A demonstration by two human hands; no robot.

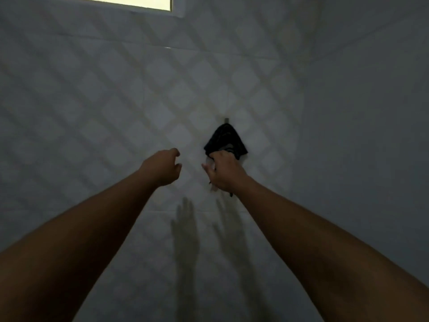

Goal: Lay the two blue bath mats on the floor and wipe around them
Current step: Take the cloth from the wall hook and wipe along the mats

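A dark cloth [226, 140] with a pale patch hangs from a small hook [226, 120] on the tiled wall [116, 101] in front of me. My right hand [225, 173] is raised to the wall and grips the cloth's lower part. Just to its left, my left hand [163, 167] is lifted with its fingers loosely curled and holds nothing. No blue bath mat is in view.
The room is dim. A bright window [130, 2] sits at the top edge. A plain side wall [371, 135] meets the tiled wall at a corner on the right. Shadows of both hands fall on the tiles below.
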